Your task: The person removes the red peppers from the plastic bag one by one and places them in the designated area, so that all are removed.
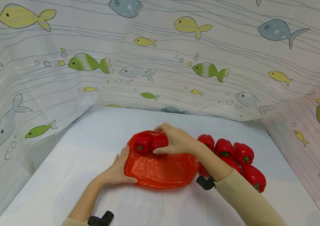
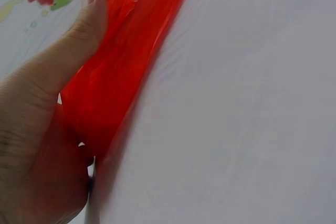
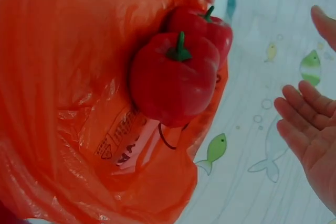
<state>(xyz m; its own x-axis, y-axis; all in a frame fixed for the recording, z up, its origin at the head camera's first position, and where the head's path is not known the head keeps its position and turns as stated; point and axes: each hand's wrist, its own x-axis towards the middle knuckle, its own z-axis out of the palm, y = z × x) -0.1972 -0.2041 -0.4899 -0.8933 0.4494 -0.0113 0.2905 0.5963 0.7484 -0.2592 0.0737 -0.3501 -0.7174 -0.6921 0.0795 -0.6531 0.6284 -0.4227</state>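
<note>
A red-orange plastic bag point(image 1: 160, 172) lies spread out with its edges raised. Two red bell peppers point(image 1: 142, 143) sit side by side at its far left part, green stems toward me. My right hand point(image 1: 178, 138) grips the right one of these, thumb at its near side and fingers over its far side. At the bag's left edge, my left hand point(image 1: 117, 169) rests with straight, spread fingers. The left wrist view has the left thumb point(image 2: 79, 40) against the bag's side. Printed marks point(image 3: 118, 135) show on the bag in the right wrist view.
To the right of the bag, several more red bell peppers point(image 1: 243, 153) lie in a group on the white tabletop point(image 1: 92, 122), partly behind the right forearm. A fish-patterned sheet point(image 1: 162, 59) walls the table at the back and both sides.
</note>
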